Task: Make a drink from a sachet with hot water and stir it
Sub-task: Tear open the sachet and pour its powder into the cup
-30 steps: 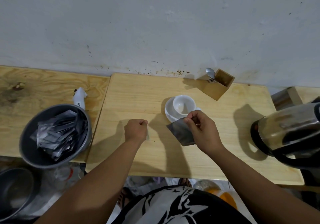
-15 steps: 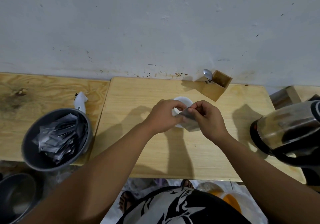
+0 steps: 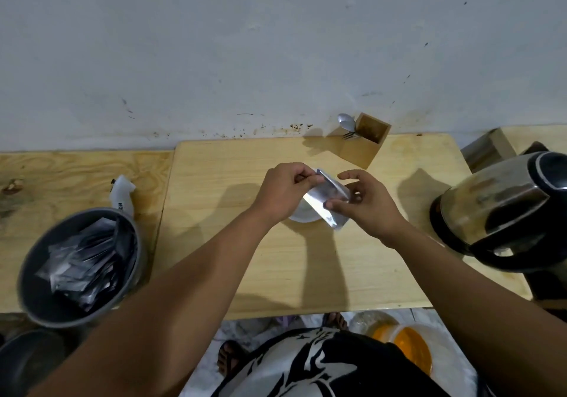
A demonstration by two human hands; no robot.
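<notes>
Wall (image 3: 214, 43): pale plaster, marked with scuffs and dark specks.
Left table (image 3: 61, 175): knotty plywood; a grey bowl (image 3: 33, 304) of dark sachets is set at its front edge.
Middle table (image 3: 221, 163): light wood, butted against the left one.
Left hand (image 3: 282, 191): pinched shut on the top corner of the sachet (image 3: 325, 200).
Sachet: silver, held tilted just above the white cup (image 3: 299, 215).
Right hand (image 3: 365, 200): fingers closed on the sachet's lower side.
Wooden holder (image 3: 365, 142): at the wall, with a spoon (image 3: 346, 122) in it.
Kettle (image 3: 503, 209): steel, at the right edge.
</notes>
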